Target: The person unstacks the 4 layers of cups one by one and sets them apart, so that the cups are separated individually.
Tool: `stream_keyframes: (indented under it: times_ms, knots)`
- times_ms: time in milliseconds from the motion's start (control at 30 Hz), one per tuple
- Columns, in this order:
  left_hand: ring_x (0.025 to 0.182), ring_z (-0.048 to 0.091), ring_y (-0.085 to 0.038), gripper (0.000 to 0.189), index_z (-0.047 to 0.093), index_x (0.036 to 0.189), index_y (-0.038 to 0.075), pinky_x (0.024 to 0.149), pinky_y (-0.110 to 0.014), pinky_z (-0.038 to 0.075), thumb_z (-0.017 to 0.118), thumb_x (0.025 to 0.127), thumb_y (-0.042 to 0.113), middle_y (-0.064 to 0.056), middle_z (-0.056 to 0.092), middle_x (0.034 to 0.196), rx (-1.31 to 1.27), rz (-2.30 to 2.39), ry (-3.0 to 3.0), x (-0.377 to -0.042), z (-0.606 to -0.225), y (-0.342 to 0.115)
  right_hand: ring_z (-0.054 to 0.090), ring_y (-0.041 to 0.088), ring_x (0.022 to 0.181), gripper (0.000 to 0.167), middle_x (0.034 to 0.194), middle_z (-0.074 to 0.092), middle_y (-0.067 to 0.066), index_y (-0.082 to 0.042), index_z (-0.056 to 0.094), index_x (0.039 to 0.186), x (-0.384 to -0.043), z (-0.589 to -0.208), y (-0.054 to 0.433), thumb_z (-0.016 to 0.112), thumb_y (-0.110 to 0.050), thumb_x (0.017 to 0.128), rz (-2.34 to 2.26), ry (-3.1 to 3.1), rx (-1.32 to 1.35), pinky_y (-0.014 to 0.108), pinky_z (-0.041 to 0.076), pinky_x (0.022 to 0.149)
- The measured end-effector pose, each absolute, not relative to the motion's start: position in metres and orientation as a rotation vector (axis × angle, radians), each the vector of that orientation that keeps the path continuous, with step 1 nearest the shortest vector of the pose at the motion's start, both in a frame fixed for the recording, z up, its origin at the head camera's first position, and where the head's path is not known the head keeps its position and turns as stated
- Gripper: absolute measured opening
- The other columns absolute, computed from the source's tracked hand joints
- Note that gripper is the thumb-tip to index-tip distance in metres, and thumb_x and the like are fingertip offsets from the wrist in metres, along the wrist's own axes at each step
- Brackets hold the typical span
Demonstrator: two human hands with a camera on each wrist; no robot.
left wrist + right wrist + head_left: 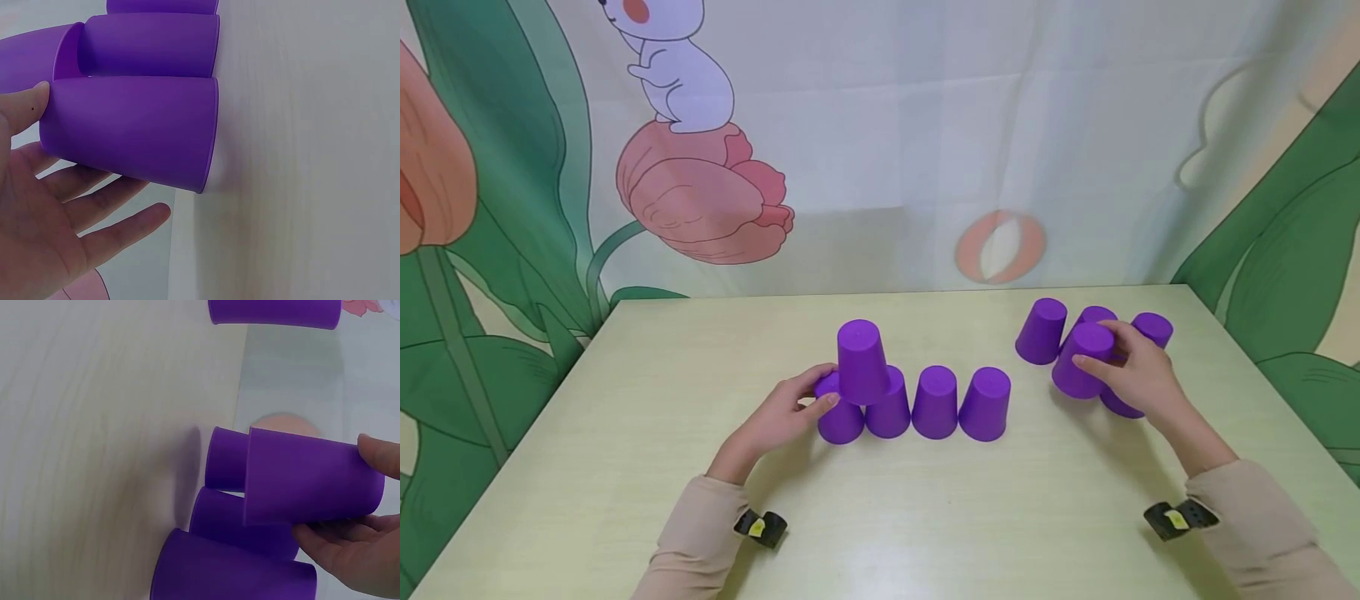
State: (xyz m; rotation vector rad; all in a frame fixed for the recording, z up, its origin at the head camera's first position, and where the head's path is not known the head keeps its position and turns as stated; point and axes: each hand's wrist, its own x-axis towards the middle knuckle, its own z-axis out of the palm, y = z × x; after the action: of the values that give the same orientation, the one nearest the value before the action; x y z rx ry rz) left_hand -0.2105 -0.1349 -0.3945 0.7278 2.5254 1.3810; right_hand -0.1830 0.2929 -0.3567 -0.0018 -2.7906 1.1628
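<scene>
Purple cups stand upside down on the table. Four form a row: a leftmost cup [841, 423], a second cup [889, 412], a third cup [936, 404] and a right-end cup [986, 406]. Another cup [861, 363] sits on top, bridging the two leftmost. My left hand [790, 407] holds the leftmost cup near its top, the thumb on one side and the fingers spread along the other. At the right, my right hand [1138, 367] grips an inverted cup [306, 478] between thumb and fingers, lifted above the table. Several more cups [1042, 332] stand behind and beneath it, partly hidden.
The pale wooden table [925, 517] ends at a printed cloth [865, 150] hanging behind it. A gap of bare tabletop separates the row from the right-hand cups. Small black cameras [762, 528] are worn on both wrists.
</scene>
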Motion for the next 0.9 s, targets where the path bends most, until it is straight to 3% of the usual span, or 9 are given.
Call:
stream_keyframes:
  times_ms: [900]
  knots:
    - [0.106,0.054,-0.031,0.043,0.043,0.133,0.004,0.085,-0.047,0.044,0.052,0.093,0.017,-0.015,0.055,0.120,0.713,1.388,2.526,-0.209,-0.394,-0.135,0.041,0.053,0.108,0.063,0.119,0.040,0.042,0.020,0.029,0.128,-0.194,-0.368,0.283,0.058,-0.019,0.087,0.917,-2.908,-0.127,0.058,0.035,0.089]
